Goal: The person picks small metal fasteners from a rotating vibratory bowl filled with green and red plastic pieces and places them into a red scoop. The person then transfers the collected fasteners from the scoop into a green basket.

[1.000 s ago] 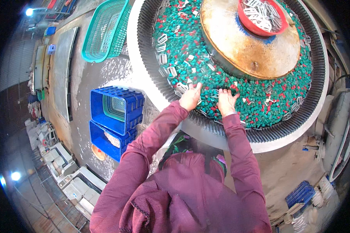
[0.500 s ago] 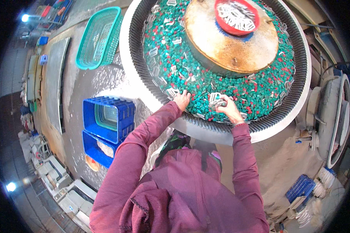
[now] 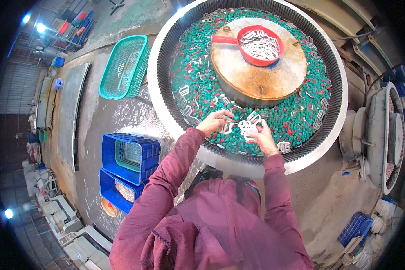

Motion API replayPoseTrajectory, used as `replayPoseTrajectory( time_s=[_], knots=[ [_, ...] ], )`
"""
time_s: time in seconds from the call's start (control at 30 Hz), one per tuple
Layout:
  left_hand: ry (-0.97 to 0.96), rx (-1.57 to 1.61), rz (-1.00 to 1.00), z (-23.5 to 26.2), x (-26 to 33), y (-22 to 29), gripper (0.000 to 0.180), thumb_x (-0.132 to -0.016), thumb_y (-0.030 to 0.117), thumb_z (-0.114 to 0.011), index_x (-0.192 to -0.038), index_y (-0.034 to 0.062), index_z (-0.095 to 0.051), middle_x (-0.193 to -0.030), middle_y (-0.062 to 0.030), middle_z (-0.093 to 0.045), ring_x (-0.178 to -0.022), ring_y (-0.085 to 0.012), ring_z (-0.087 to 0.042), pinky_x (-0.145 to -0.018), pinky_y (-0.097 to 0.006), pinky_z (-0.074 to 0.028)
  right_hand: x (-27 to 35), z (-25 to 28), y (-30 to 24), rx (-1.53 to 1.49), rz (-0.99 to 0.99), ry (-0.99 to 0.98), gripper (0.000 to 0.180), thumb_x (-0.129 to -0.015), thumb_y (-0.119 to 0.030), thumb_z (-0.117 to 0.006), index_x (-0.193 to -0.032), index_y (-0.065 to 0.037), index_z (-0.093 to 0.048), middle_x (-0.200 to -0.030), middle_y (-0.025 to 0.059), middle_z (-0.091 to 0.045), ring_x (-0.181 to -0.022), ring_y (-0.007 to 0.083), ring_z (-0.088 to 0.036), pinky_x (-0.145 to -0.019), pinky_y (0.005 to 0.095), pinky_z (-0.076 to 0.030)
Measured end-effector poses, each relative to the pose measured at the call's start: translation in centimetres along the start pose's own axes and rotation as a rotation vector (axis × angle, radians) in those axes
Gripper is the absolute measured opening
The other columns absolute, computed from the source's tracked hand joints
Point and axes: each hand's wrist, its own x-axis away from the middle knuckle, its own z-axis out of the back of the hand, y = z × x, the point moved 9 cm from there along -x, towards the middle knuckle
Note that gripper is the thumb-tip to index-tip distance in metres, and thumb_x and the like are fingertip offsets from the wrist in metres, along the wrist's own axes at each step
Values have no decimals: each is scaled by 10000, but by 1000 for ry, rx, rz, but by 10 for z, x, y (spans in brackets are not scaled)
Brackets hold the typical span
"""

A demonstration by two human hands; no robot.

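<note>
My right hand [image 3: 264, 138] is closed round several pale metal slide buckles [image 3: 247, 129], which jut out past its fingertips. Just left of it, my left hand [image 3: 213, 122] pinches a similar slotted buckle [image 3: 227, 128] between thumb and fingers. Both hands are over the near side of a large round tub [image 3: 156, 67] with a ribbed dark inner wall. Small green and red tumbling stones [image 3: 288, 121] fill its ring, with more buckles lying among them. On the rusty round centre cover [image 3: 238, 72] rests a red dipper [image 3: 225, 39] heaped with buckles.
Left of the tub, a green plastic basket [image 3: 107, 85] stands on the wet floor. Nearer, two blue crates [image 3: 150, 155] lie, one holding a green basket, the other small pale pieces. Another round machine [image 3: 378, 130] stands at the right, with a blue crate [image 3: 355, 228] below it.
My left hand has come up from the stones with a buckle. My right hand now shows more buckles. The view has shifted, and the dipper's handle has swung into sight on the left.
</note>
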Motion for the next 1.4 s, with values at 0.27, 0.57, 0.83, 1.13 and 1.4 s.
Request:
replayPoseTrajectory(
  time_s=[0.27, 0.57, 0.83, 1.13, 1.4],
  knots=[
    [-348, 760, -77, -47, -3, -3, 223, -813, 57, -537, -1034, 82, -514, -982, -139, -617, -697, -119, -589, -524, -215, -478, 10, 8, -10, -104, 25, 45, 328, -818, -143, -636, -1110, -75, -503, -977, 54, -626, -823, 149, -634, -608, 308, -537],
    [-17, 181, -85, -53, -6, 11, 528, -750, 67, -705, -1224, 62, -472, -869, 11, -594, -623, -34, -520, -493, -160, -392, 28, -9, -45, -220, 289, 128, 346, -831, -31, -591, -1150, -78, -463, -1028, 54, -601, -877, 124, -608, -706, 286, -507],
    [240, -349, -246, -51, 9, 65, 207, -786, 169, -685, -952, 65, -620, -615, 9, -567, -514, -41, -504, -429, -203, -368, 23, -45, -68, -522, 211, -104, 238, -898, -106, -516, -1124, -74, -448, -1128, 113, -538, -1041, 241, -550, -857, 444, -474],
    [332, -200, -479, -37, -12, 142, 191, -809, 186, -657, -922, 34, -629, -724, 6, -609, -594, -48, -551, -486, -201, -431, -11, -32, -137, -262, 340, 163, 231, -936, -201, -455, -1049, -12, -527, -987, 87, -601, -872, 171, -612, -710, 336, -551],
    [454, -764, -788, -34, -146, 294, 271, -745, 152, -615, -930, -43, -594, -764, -203, -625, -707, -284, -637, -638, -393, -494, -112, -14, -299, 1290, 698, 632, 304, -878, -249, -468, -963, 18, -585, -914, 221, -591, -882, 345, -572, -733, 458, -458]
  ],
)
